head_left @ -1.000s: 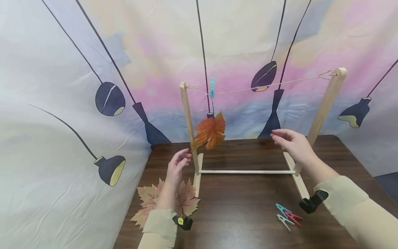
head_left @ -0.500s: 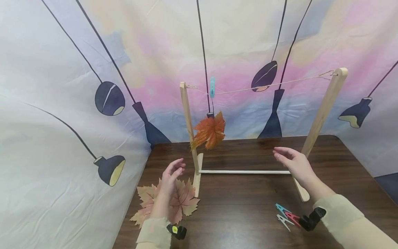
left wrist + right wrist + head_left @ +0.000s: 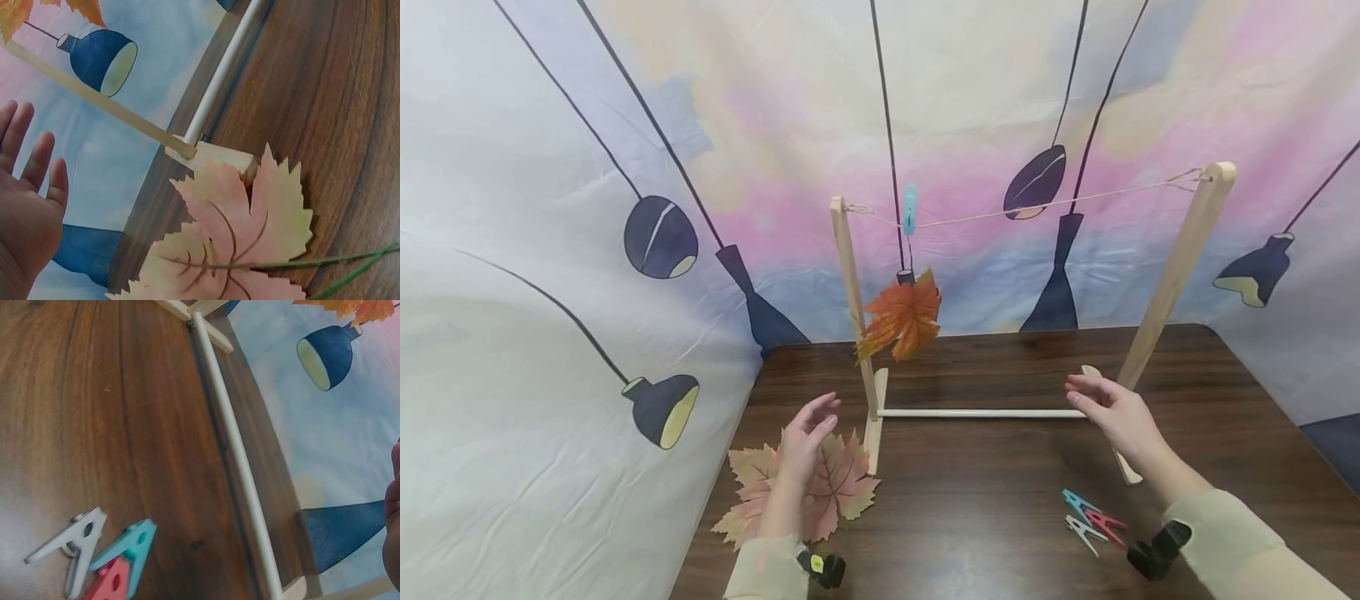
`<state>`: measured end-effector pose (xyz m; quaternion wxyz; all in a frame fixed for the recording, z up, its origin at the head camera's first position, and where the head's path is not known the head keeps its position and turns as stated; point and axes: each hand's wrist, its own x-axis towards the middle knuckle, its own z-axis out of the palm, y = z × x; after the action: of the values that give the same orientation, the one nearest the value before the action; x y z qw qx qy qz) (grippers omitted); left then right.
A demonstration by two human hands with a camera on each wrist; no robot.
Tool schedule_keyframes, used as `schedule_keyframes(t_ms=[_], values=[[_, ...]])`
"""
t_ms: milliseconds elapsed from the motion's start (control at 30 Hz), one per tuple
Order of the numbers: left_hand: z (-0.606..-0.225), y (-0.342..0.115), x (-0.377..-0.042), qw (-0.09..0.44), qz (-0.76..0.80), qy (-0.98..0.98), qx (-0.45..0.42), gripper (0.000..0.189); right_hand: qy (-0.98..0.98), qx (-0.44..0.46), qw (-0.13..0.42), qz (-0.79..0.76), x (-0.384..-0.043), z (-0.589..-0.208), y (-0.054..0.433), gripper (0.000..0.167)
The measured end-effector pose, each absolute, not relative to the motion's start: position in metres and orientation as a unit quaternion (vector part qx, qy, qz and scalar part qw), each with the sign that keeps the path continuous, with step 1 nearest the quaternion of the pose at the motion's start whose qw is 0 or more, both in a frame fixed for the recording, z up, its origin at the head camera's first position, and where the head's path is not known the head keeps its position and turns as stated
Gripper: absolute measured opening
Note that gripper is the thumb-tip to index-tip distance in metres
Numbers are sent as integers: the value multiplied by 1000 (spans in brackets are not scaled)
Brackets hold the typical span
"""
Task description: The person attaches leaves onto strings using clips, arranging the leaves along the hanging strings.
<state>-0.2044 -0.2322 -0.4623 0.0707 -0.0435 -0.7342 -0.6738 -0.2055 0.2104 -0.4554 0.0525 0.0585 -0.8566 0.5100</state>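
My left hand is held above the pale pink-green maple leaves on the table, fingers loosely bent and holding nothing. In the left wrist view its palm and fingers show beside a pale leaf with a green stem. My right hand, likewise holding nothing, hovers in front of the right post of a wooden frame. An orange maple leaf hangs by its stem from a light-blue clothespin clipped on the string. White, red and blue clothespins lie grouped on the table below my right hand.
The frame has a left post, a right post and a white rod low between them. It stands on a dark wooden table. A cloth backdrop printed with lamps hangs behind.
Both hands have come down and back toward me, the left one away from the hanging orange leaf. The leaf and clothespins stay where they were.
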Motion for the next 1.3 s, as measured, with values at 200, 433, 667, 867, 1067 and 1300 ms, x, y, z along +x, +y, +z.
schedule_keyframes(t_ms=[200, 433, 667, 867, 1067, 1300], values=[[-483, -244, -208, 63, -647, -760, -13, 33, -862, 45, 42, 503, -199, -469, 216, 46], [-497, -256, -203, 62, -595, -801, -26, 30, -880, 26, 46, 472, -192, -485, 217, 46], [-512, -271, -192, 38, -534, -844, -18, 26, -886, 22, 66, 459, -187, -498, 220, 41], [-523, -277, -184, 24, -517, -856, -11, 26, -892, 20, 65, 446, -182, -507, 222, 38], [-532, -280, -177, -3, -522, -853, -14, 35, -898, 27, 61, 434, -178, -515, 224, 37], [-544, -284, -172, -32, -487, -872, -41, 43, -903, 22, 53, 425, -175, -523, 227, 39]])
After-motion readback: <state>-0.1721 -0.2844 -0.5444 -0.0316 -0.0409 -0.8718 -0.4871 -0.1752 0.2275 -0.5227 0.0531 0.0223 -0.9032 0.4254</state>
